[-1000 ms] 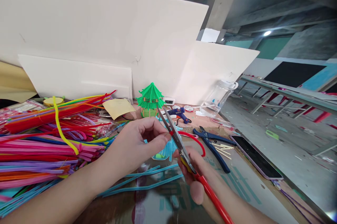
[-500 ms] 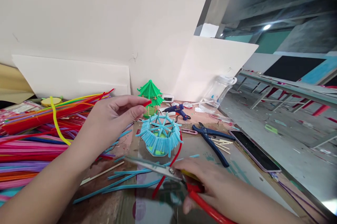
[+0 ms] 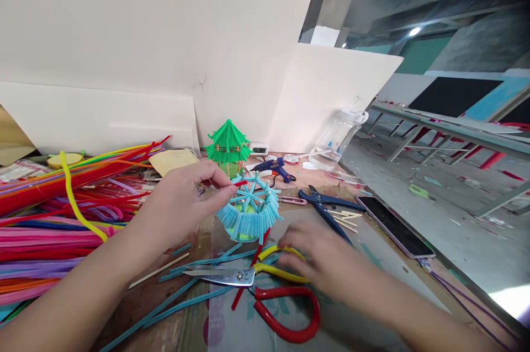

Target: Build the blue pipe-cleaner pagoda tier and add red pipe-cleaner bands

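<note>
My left hand (image 3: pixel 182 197) pinches a short red pipe-cleaner piece (image 3: pixel 241 182) just above the light-blue pipe-cleaner model (image 3: pixel 248 214) on the table. My right hand (image 3: pixel 321 258) lies over the table beside the model, fingers spread, touching the yellow handle of the scissors (image 3: pixel 256 286). The scissors rest flat, blades pointing left, with the red handle loop nearest me. A longer red pipe cleaner (image 3: pixel 256 264) lies under them.
A heap of coloured pipe cleaners (image 3: pixel 62 219) fills the left. A green model pagoda (image 3: pixel 228 145), blue glue gun (image 3: pixel 275 167), blue pliers (image 3: pixel 327 208), wooden sticks (image 3: pixel 345 222), phone (image 3: pixel 395 228) and clear jar (image 3: pixel 337 137) lie behind and right. White boards (image 3: pixel 165 54) stand at the back.
My right hand has cut with the scissors, lowered them and laid them on the table. My left hand carried the cut red piece over to the blue model.
</note>
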Motion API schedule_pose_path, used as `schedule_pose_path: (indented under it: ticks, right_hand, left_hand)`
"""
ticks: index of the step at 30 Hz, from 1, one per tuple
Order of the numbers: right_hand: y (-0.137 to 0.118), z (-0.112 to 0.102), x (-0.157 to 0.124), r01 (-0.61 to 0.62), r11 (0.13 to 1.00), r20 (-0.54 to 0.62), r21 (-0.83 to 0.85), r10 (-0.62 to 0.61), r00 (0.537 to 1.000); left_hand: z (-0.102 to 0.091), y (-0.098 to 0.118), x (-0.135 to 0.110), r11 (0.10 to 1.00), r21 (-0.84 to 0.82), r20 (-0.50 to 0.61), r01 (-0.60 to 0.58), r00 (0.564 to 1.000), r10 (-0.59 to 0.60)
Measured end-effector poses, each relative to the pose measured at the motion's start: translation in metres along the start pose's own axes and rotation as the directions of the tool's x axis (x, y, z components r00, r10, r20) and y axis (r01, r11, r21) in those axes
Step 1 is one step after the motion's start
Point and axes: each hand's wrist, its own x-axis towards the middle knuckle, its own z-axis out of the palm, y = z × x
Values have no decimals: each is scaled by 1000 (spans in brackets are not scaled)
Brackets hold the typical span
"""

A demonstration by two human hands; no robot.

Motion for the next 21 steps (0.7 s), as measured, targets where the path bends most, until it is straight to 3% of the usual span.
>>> schedule_pose_path:
  ticks: [3, 5, 7, 10, 13, 18, 21]
  right_hand:
    - [41, -27, 28, -260, 964, -191, -46, 248, 950]
    - [71, -35, 54, -351, 936, -268, -33, 330, 905]
    - [98, -35, 81, -403, 915, -296, 7, 387, 873]
    - [129, -23, 115, -448, 891, -286, 78, 450, 846]
    - [146, -10, 139, -461, 875, -230, 145, 483, 845]
    - [154, 0, 157, -433, 870, -151, 237, 473, 868]
    - [154, -3, 154, -416, 863, -164, 286, 472, 866]
  left_hand:
    - [-1, -4, -1, 999, -32, -4, 17, 1000, -17]
    - [-1, -6, -1, 997, -78, 13, 26, 1000, -25]
    - [-2, -6, 0, 997, -82, 42, 13, 999, -9]
    - [-2, -4, 2, 995, 14, 80, -100, 992, 98]
    - [-1, -3, 3, 985, 83, 97, -148, 985, 140]
    - [0, -6, 6, 994, 99, 110, -36, 994, 25]
    - [0, -9, 7, 996, 91, 120, 17, 992, -28]
